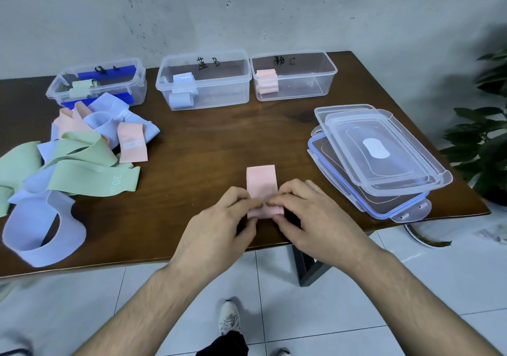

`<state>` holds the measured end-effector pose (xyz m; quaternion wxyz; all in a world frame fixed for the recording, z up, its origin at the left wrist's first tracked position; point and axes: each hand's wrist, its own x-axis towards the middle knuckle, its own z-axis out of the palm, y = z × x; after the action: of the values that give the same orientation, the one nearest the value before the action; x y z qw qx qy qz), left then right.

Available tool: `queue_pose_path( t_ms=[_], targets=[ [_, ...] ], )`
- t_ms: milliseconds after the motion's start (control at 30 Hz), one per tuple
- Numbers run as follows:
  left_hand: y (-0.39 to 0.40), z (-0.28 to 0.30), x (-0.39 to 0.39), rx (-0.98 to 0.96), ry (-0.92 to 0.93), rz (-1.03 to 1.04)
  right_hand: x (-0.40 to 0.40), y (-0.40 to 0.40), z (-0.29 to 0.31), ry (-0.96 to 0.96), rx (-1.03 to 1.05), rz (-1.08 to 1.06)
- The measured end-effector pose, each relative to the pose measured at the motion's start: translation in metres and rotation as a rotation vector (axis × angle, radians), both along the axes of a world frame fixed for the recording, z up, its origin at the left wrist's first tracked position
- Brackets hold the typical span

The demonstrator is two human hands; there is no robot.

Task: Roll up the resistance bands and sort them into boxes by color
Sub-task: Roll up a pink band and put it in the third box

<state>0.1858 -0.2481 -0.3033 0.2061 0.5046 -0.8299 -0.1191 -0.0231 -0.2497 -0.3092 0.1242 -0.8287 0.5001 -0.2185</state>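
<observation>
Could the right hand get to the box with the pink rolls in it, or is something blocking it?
Probably yes. The right hand is busy rolling the pink band, but bare table lies between it and the open pink box; the stacked lids sit off to the side.

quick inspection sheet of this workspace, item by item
surface: dark wooden table.
job's things: pink band part-rolled at the near edge; loose pile of bands at left; three open boxes at the back: left box holds a green roll, middle box blue rolls, right box pink rolls.
clutter: stacked lids at right.
grippers: left hand and right hand pinch the pink band's rolled end.
cables: nothing seen.
surroundings: grey wall, tiled floor, plant at right.
</observation>
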Motion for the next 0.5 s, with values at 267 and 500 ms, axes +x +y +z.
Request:
queue_pose_path(
  t_ms=[267, 500],
  targets=[
    [-0.0043, -0.0003, 0.0018, 0.022, 0.007, -0.013, 0.0050, -0.0015, -0.0023, -0.089, 0.053, -0.018],
    [-0.0067, -0.0027, 0.0025, -0.002, 0.070, 0.012, 0.0054, -0.0070, 0.0021, -0.064, 0.081, -0.014]
  ],
)
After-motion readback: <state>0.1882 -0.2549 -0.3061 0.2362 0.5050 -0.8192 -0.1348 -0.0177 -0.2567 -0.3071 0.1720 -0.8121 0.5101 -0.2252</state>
